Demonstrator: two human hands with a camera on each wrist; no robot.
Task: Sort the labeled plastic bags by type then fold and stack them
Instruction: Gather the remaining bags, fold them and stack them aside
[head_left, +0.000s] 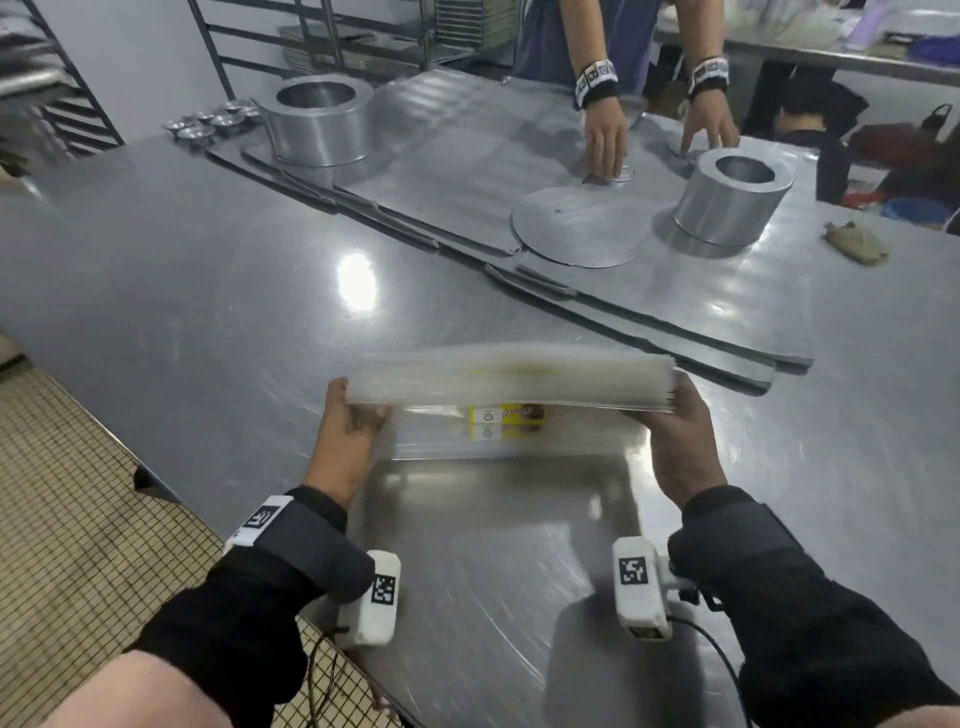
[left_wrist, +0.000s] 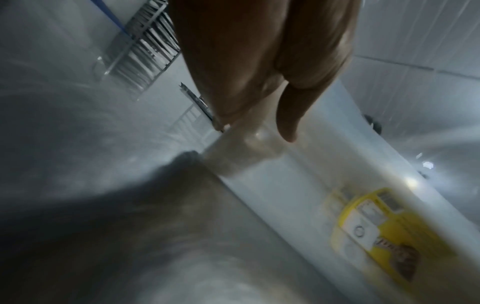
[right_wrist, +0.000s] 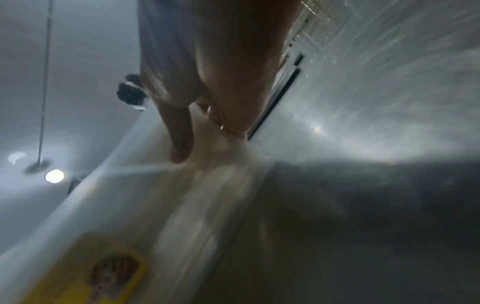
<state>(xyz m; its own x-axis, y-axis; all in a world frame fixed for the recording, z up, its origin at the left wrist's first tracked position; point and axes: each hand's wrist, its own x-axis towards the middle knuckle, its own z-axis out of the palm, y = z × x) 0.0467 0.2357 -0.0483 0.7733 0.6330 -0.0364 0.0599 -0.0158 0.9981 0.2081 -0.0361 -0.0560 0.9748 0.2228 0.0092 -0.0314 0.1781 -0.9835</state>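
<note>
A thick stack of clear plastic bags (head_left: 509, 382) with a yellow label (head_left: 506, 414) stands on its lower edge on the steel table (head_left: 218, 291), blurred by motion. My left hand (head_left: 353, 410) grips the stack's left end, thumb on the near face. My right hand (head_left: 680, 421) grips its right end. In the left wrist view my thumb (left_wrist: 288, 115) lies on the bags (left_wrist: 298, 181) above the yellow label (left_wrist: 379, 232). In the right wrist view my thumb (right_wrist: 182, 135) presses on the bags (right_wrist: 161, 195) near the label (right_wrist: 103, 271).
Across the table another person's hands (head_left: 605, 137) work on flat metal sheets (head_left: 467, 171) with two metal cylinders (head_left: 317, 117) (head_left: 732, 200), a round metal disc (head_left: 579, 226) and small metal cups (head_left: 213, 122). A crumpled cloth (head_left: 857, 243) lies at the right. The table's left edge drops to tiled floor (head_left: 78, 493).
</note>
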